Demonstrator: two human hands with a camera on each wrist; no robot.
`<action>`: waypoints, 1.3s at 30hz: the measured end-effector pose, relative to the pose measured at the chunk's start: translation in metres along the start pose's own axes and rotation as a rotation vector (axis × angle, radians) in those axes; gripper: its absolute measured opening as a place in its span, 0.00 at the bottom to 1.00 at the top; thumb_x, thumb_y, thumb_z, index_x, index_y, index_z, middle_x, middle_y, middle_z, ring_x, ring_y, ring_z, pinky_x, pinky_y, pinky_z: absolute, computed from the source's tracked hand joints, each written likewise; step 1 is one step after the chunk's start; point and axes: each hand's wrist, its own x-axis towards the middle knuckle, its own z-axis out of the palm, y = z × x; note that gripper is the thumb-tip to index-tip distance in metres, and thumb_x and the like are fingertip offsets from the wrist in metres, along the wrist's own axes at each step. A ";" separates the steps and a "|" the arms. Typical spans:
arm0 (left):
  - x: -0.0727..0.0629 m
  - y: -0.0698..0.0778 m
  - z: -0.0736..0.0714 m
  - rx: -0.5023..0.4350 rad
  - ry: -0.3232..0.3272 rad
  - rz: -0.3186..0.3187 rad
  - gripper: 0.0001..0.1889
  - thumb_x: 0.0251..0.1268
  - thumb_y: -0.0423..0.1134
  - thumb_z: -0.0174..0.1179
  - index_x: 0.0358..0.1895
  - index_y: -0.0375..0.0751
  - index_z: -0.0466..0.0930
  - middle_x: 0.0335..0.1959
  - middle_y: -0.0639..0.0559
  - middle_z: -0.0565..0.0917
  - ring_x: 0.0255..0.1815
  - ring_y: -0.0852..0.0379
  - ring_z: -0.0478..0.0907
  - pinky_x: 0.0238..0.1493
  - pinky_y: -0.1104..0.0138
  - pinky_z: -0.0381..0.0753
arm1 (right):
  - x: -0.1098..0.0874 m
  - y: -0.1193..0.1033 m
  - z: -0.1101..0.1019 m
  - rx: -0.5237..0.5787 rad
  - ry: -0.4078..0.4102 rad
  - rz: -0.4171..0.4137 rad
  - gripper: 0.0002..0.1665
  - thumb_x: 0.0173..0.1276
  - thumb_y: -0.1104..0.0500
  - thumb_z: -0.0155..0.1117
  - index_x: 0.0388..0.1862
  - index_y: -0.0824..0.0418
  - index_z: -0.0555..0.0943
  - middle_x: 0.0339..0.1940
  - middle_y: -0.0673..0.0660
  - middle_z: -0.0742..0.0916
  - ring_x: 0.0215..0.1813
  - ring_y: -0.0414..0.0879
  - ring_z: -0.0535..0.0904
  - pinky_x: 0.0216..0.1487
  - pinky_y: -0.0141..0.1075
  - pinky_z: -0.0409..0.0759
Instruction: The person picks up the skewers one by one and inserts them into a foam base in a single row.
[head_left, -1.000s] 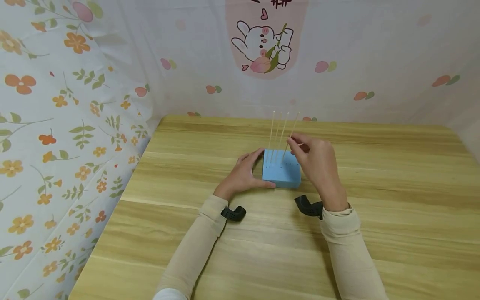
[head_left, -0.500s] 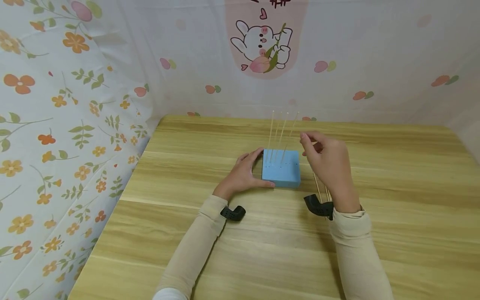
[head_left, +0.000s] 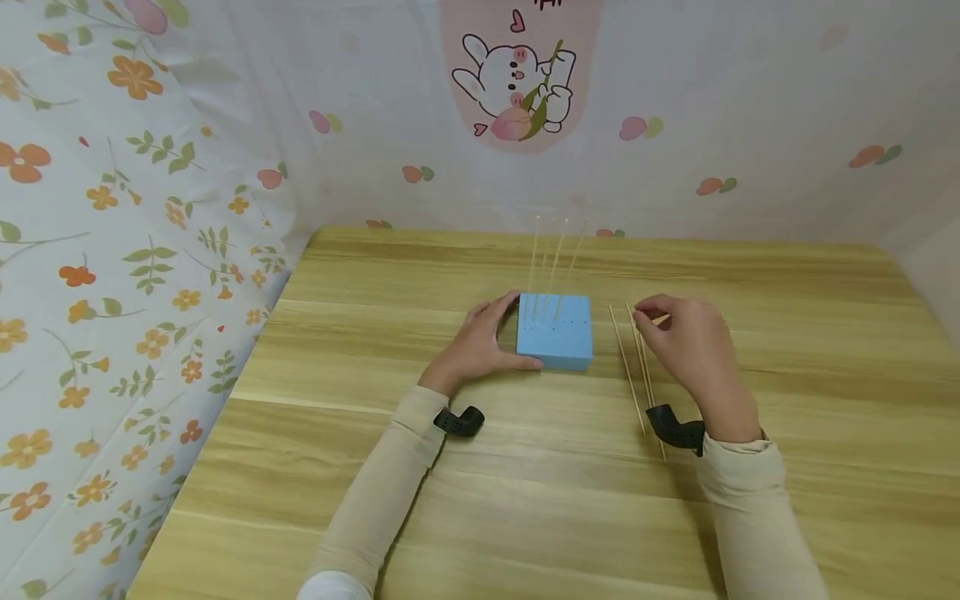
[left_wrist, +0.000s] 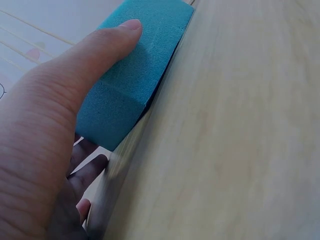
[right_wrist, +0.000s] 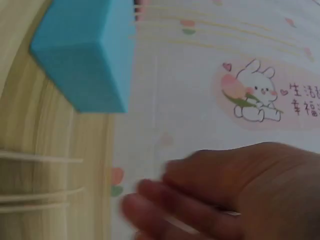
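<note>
Fingers (head_left: pixel 656 302) of the right hand (head_left: pixel 693 346) are loosely bent, holding nothing, near the far ends of three loose sticks (head_left: pixel 627 370) on the counter (head_left: pixel 540 500). To their left, the left hand (head_left: pixel 476 346) grips the blue block (head_left: pixel 555 340), thumb on its near side, fingertips by its far-left corner. Four standing sticks (head_left: pixel 557 258) rise from its left part. Printed cloth (head_left: pixel 360 100) hangs beyond.

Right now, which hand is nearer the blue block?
Left. The left hand grips the blue block; the right hand is apart, to the block's right, beside loose sticks.
</note>
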 end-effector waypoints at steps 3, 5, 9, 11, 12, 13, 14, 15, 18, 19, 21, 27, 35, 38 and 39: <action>0.000 0.000 -0.001 -0.009 -0.004 -0.002 0.65 0.47 0.64 0.80 0.84 0.45 0.50 0.81 0.53 0.63 0.81 0.54 0.56 0.82 0.58 0.39 | -0.002 0.010 0.000 -0.029 -0.154 0.087 0.11 0.73 0.61 0.66 0.44 0.70 0.89 0.38 0.67 0.90 0.35 0.60 0.86 0.35 0.53 0.82; -0.001 0.000 -0.001 -0.013 -0.004 -0.001 0.65 0.47 0.63 0.80 0.84 0.45 0.50 0.81 0.52 0.63 0.81 0.55 0.56 0.82 0.58 0.39 | -0.002 0.016 0.001 -0.044 -0.247 0.158 0.13 0.73 0.59 0.66 0.44 0.70 0.88 0.40 0.67 0.90 0.38 0.61 0.85 0.37 0.54 0.81; -0.001 0.001 -0.001 -0.004 -0.007 0.013 0.65 0.48 0.61 0.80 0.84 0.42 0.49 0.81 0.50 0.64 0.80 0.55 0.58 0.82 0.60 0.39 | -0.001 0.025 0.005 -0.070 -0.358 0.293 0.16 0.71 0.56 0.68 0.41 0.71 0.86 0.42 0.68 0.89 0.39 0.61 0.84 0.38 0.52 0.81; -0.001 0.002 -0.001 0.003 -0.006 0.019 0.64 0.48 0.61 0.80 0.84 0.42 0.49 0.81 0.50 0.64 0.80 0.55 0.59 0.82 0.60 0.38 | -0.001 0.027 0.006 -0.091 -0.390 0.335 0.17 0.69 0.54 0.69 0.39 0.71 0.86 0.42 0.67 0.88 0.36 0.58 0.83 0.34 0.49 0.80; 0.000 0.002 -0.001 0.005 -0.007 0.019 0.64 0.48 0.61 0.80 0.84 0.42 0.49 0.81 0.50 0.64 0.80 0.56 0.59 0.82 0.60 0.38 | -0.001 0.028 0.006 -0.098 -0.402 0.350 0.18 0.69 0.53 0.70 0.38 0.70 0.87 0.41 0.67 0.88 0.35 0.57 0.82 0.33 0.47 0.80; 0.000 0.002 -0.001 0.005 -0.007 0.017 0.65 0.48 0.61 0.80 0.84 0.42 0.49 0.81 0.50 0.64 0.80 0.56 0.58 0.82 0.61 0.38 | -0.001 0.028 0.007 -0.103 -0.409 0.360 0.18 0.69 0.53 0.71 0.36 0.70 0.87 0.39 0.66 0.89 0.33 0.56 0.81 0.31 0.46 0.79; 0.000 0.002 -0.001 0.006 -0.008 0.016 0.65 0.48 0.62 0.80 0.84 0.42 0.49 0.81 0.50 0.63 0.80 0.56 0.58 0.82 0.61 0.38 | -0.001 0.029 0.007 -0.107 -0.417 0.363 0.18 0.68 0.53 0.71 0.35 0.70 0.88 0.38 0.66 0.89 0.32 0.55 0.81 0.30 0.45 0.78; 0.000 0.002 -0.001 0.005 -0.007 0.015 0.65 0.48 0.62 0.80 0.84 0.42 0.49 0.81 0.50 0.63 0.80 0.56 0.58 0.82 0.61 0.38 | -0.001 0.029 0.007 -0.109 -0.426 0.367 0.17 0.69 0.54 0.71 0.34 0.70 0.88 0.36 0.65 0.89 0.31 0.54 0.81 0.30 0.44 0.78; 0.000 0.002 -0.001 0.004 -0.008 0.014 0.65 0.49 0.62 0.80 0.84 0.42 0.49 0.81 0.50 0.63 0.81 0.56 0.58 0.82 0.60 0.38 | -0.001 0.030 0.008 -0.099 -0.440 0.359 0.15 0.70 0.57 0.68 0.30 0.69 0.88 0.27 0.59 0.87 0.28 0.52 0.79 0.29 0.42 0.76; 0.000 0.002 -0.001 0.004 -0.008 0.015 0.65 0.49 0.62 0.80 0.84 0.42 0.49 0.81 0.50 0.62 0.81 0.56 0.58 0.82 0.60 0.38 | -0.001 0.030 0.009 -0.098 -0.442 0.356 0.15 0.70 0.58 0.67 0.27 0.68 0.86 0.23 0.57 0.85 0.27 0.50 0.78 0.29 0.41 0.75; 0.000 0.001 -0.001 0.001 -0.007 0.013 0.65 0.49 0.61 0.80 0.84 0.42 0.49 0.81 0.50 0.62 0.81 0.56 0.57 0.82 0.60 0.38 | 0.000 0.030 0.011 -0.090 -0.447 0.356 0.17 0.69 0.60 0.65 0.19 0.65 0.82 0.16 0.51 0.79 0.23 0.47 0.74 0.27 0.39 0.72; -0.002 0.003 -0.001 -0.011 -0.014 -0.022 0.65 0.48 0.63 0.80 0.85 0.46 0.49 0.82 0.52 0.61 0.82 0.53 0.53 0.82 0.56 0.40 | -0.003 0.029 0.015 -0.081 -0.442 0.375 0.29 0.66 0.59 0.67 0.07 0.53 0.66 0.11 0.45 0.64 0.18 0.43 0.61 0.23 0.36 0.62; -0.004 0.004 0.000 -0.020 -0.014 -0.058 0.65 0.48 0.63 0.80 0.85 0.49 0.48 0.83 0.53 0.59 0.84 0.45 0.45 0.81 0.48 0.46 | -0.005 0.029 0.017 -0.092 -0.379 0.359 0.28 0.60 0.59 0.67 0.07 0.52 0.63 0.12 0.46 0.62 0.20 0.45 0.61 0.23 0.36 0.62; -0.004 0.004 0.000 -0.017 -0.013 -0.055 0.65 0.48 0.63 0.80 0.85 0.50 0.48 0.82 0.53 0.60 0.84 0.46 0.44 0.81 0.49 0.47 | -0.004 0.028 0.014 -0.080 -0.371 0.361 0.31 0.63 0.57 0.68 0.06 0.52 0.62 0.12 0.45 0.61 0.19 0.43 0.59 0.23 0.36 0.62; -0.003 0.004 -0.001 -0.017 -0.011 -0.052 0.65 0.48 0.63 0.80 0.85 0.50 0.48 0.82 0.53 0.60 0.84 0.46 0.45 0.81 0.49 0.46 | -0.003 0.027 0.011 -0.079 -0.365 0.358 0.31 0.64 0.56 0.68 0.07 0.52 0.63 0.12 0.45 0.62 0.19 0.43 0.59 0.23 0.36 0.62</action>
